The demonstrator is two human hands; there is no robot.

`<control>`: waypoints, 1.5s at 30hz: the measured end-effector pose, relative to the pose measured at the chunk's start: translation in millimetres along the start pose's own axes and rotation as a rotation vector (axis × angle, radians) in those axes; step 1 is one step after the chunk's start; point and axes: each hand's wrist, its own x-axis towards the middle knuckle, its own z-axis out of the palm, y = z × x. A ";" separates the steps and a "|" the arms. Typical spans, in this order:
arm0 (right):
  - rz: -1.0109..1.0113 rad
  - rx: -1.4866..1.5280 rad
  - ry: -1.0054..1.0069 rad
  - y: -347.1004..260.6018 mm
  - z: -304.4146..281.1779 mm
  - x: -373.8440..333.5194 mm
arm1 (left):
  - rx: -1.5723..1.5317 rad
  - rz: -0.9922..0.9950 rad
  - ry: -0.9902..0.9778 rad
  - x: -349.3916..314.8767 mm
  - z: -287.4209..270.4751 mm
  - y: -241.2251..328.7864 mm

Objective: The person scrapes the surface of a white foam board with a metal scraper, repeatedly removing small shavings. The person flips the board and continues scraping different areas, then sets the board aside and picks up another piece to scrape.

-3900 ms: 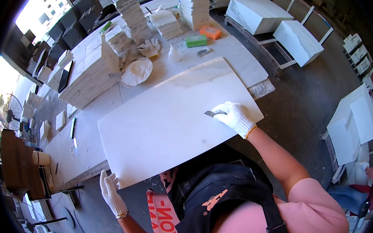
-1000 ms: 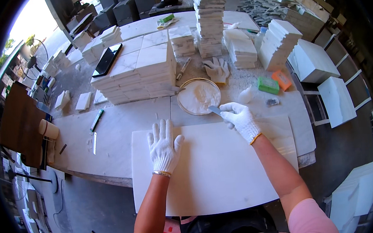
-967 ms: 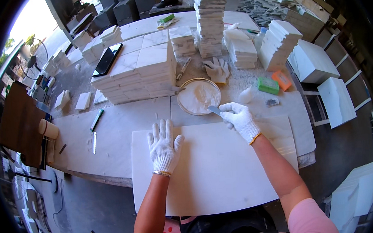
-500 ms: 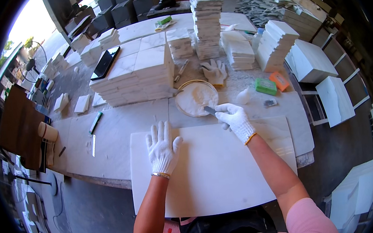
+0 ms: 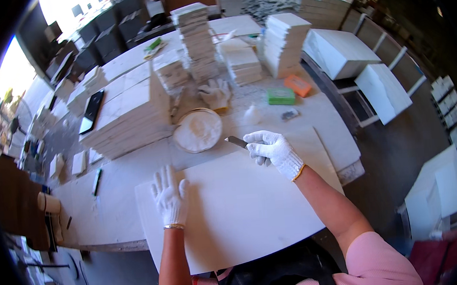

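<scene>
A large white marble slab [image 5: 249, 210] lies in front of me over the near edge of the worktable. My left hand [image 5: 170, 197], in a white knit glove, rests flat on its left part with the fingers stretched out. Gloved too, my right hand [image 5: 274, 151] grips a dark narrow putty knife [image 5: 236, 142] above the slab's far edge. A little pale paste seems to sit on the blade's tip. Just beyond the slab, left of the blade, a round shallow dish [image 5: 176, 140] holds white paste [image 5: 200, 131].
Behind the dish lie a spare glove [image 5: 215, 94] and tall stacks of marble tiles [image 5: 196, 44]. A phone [image 5: 92, 110] sits on a wide tile block [image 5: 126, 120]. Green [image 5: 281, 96] and orange [image 5: 297, 85] packets lie to the right, beside a small white bottle [image 5: 251, 115].
My right hand has lifted the putty knife out of the paste dish and drawn it back over the slab. The view has turned right; my left hand stays flat on the slab.
</scene>
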 end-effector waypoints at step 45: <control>-0.422 -0.685 0.620 99.1 -190.0 -150.2 | 0.144 0.048 -0.068 -0.3 -3.0 0.3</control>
